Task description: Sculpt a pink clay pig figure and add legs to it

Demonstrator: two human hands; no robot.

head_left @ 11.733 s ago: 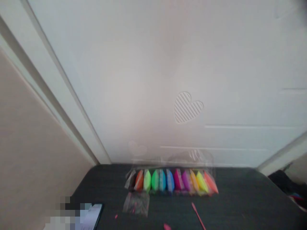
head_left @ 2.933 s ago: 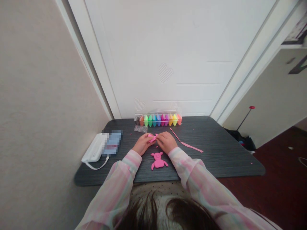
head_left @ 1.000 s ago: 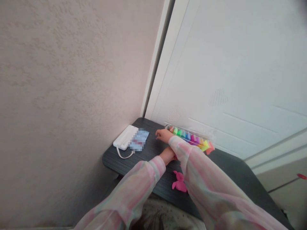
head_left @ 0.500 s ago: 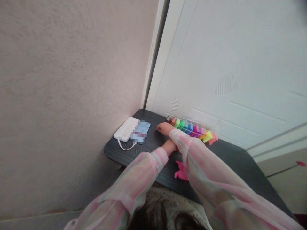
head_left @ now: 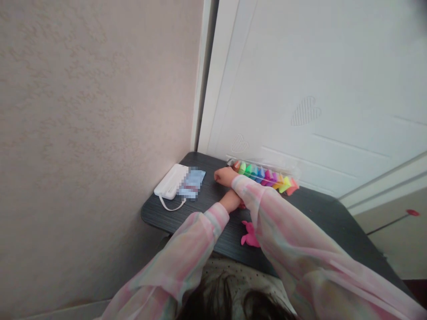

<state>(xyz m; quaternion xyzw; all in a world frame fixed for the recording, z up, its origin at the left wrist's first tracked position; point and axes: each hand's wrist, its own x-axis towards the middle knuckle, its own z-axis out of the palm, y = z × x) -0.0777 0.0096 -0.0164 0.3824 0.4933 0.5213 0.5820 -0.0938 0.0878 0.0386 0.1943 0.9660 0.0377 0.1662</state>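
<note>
My right hand (head_left: 224,176) reaches across my left arm, over the left part of the table. Its fingers are curled closed, and whatever they may hold is hidden. Beneath the right sleeve is my left hand (head_left: 231,200), closed with its fingers mostly covered. A bit of pink modelling clay (head_left: 243,205) shows at its edge. Nearer my body, a flat pink clay animal figure (head_left: 250,234) with ears and arms lies on the table, partly hidden by my right sleeve.
The dark table (head_left: 320,218) stands against a white door (head_left: 283,80). A row of coloured clay packs (head_left: 267,175) in clear plastic lies along the back. To the left are a white power bank (head_left: 171,181), a blurred-out phone (head_left: 192,183) and a white cable (head_left: 170,208).
Earlier both hands held pink clay together above the figure. Since then my view has turned left and my right hand has crossed over my left arm. In the last second its fingers curled in.
</note>
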